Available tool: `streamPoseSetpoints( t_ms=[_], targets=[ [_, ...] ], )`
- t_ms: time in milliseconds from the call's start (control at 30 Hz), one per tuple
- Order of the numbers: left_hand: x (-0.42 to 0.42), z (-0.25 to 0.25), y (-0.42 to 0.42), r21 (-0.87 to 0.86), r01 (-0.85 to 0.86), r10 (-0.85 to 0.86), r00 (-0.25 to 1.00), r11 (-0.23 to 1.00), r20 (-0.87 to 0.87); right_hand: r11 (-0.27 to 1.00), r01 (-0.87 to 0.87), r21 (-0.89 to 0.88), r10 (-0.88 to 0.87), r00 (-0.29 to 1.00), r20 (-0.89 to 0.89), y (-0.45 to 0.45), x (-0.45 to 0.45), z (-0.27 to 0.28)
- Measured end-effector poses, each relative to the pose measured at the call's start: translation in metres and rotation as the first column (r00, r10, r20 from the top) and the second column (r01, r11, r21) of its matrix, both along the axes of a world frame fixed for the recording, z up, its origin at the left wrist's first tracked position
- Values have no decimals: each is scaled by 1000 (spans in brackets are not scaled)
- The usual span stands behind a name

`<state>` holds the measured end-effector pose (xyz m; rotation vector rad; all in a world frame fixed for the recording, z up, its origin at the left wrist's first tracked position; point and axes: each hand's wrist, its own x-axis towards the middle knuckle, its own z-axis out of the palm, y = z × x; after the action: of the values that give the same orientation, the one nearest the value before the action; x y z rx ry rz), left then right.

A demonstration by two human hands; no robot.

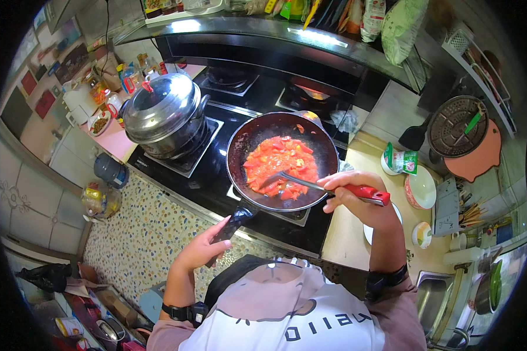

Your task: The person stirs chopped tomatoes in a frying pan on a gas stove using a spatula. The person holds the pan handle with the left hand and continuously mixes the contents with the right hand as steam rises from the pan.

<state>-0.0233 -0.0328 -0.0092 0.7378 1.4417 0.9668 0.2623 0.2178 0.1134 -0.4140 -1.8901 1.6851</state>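
A dark wok [237,153] stands on the front right burner of the black gas hob [158,175]. Chopped, partly softened tomatoes [281,164] with juice fill its middle. My right hand [355,193] is closed around the red handle of a metal spatula [298,180], whose blade lies in the tomatoes at their lower left. With my left hand [204,248] I hold the black handle of the wok [230,226], which points down and left. To the left of the wok, a large lidded steel pot [160,114] sits on another burner.
On the right counter are a patterned bowl [420,188], a green-and-white packet [404,161], a white plate [368,232] and a small bowl [421,234]. A steel sink [434,298] lies nearer me. Bottles and a dish of food [99,124] stand left of the pot. The range hood [254,33] overhangs the hob.
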Motion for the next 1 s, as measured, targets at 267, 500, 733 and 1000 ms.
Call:
streamPoseSetpoints(
  t_ms=[267, 500, 733, 1000],
  targets=[
    [0, 5, 2, -7, 9, -9, 1000, 1000, -8, 940, 52, 336, -18, 995, -102, 47, -30, -48],
    [0, 2, -1, -19, 17, -17, 1000, 1000, 9, 899, 86, 430, -85, 996, -22, 55, -31, -64],
    [0, 6, 0, -33, 20, -19, 999, 999, 29, 984, 152, 88, -159, 985, 69, 40, 5, -27],
    [1, 9, 2, -36, 9, -8, 999, 999, 31, 968, 245, 64, -246, 969, 19, 36, 19, -13]
  ],
)
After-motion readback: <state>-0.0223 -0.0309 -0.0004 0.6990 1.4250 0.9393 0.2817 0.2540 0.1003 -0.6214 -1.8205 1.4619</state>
